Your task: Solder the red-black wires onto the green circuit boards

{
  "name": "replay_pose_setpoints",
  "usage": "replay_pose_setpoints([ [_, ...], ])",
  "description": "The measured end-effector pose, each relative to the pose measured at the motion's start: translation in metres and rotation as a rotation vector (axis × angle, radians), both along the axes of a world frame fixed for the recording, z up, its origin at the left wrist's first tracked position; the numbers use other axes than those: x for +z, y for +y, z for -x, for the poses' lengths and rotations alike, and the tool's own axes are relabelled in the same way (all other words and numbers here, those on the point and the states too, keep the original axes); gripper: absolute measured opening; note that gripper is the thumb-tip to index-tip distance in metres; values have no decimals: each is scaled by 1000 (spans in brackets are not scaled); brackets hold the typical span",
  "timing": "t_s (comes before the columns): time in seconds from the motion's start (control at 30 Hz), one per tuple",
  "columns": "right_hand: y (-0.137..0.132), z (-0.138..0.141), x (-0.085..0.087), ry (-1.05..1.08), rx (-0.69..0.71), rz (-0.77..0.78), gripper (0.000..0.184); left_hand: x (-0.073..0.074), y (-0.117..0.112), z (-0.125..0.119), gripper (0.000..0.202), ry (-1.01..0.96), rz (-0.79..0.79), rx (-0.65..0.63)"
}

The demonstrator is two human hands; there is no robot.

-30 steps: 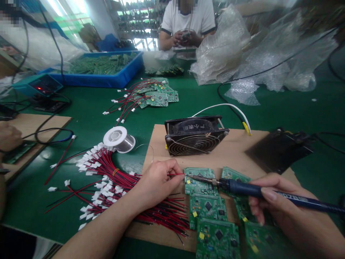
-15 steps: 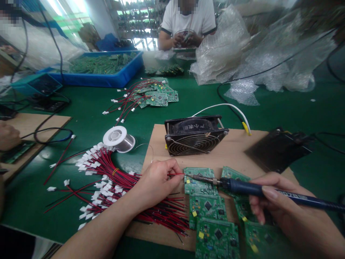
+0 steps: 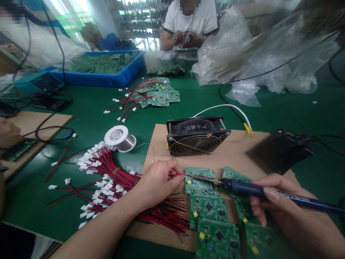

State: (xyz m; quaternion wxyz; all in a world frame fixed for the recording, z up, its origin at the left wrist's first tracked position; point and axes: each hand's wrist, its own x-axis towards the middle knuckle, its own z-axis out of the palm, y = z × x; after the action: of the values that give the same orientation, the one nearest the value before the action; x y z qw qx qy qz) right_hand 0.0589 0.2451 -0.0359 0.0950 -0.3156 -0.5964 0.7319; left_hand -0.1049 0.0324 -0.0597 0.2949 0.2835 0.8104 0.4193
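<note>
My left hand pinches a thin red wire, holding its bare end at the left edge of a green circuit board. My right hand grips a blue-handled soldering iron, whose metal tip meets the wire end on that board. Several more green boards lie in rows below it on a brown wooden board. A bundle of red and black wires with white plugs lies under my left forearm.
A black fan stands behind the boards, a solder spool to its left, a black stand at right. Farther back lie wired boards, a blue tray of boards and bubble wrap. A person in a white shirt sits opposite; another hand is at left.
Both hands hold almost still, wire end and iron tip staying together on the board. The view has shifted very slightly.
</note>
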Motion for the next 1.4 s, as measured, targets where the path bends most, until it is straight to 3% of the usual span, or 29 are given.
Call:
replay_pose_setpoints([
  [0.27,2,1,-3,8,5,-20,35,-1,-1,0,14,8,-3,-7],
  [0.4,-7,2,3,-30,-103,-15,34,-2,-1,0,14,8,-7,-10],
  [0.63,-6,2,3,-33,-107,-1,35,-2,-1,0,15,6,6,-2],
  [0.83,13,-2,-8,44,78,7,30,-1,-1,0,15,-5,-1,-7],
  [1.1,2,0,1,17,-48,15,32,-2,0,-1,15,-25,-17,-3],
  [1.2,4,-1,2,-6,-84,18,32,2,-2,0,14,-67,-57,-28],
  [1.4,14,-4,-6,56,-26,-21,28,16,-5,4,12,-86,-76,-30],
])
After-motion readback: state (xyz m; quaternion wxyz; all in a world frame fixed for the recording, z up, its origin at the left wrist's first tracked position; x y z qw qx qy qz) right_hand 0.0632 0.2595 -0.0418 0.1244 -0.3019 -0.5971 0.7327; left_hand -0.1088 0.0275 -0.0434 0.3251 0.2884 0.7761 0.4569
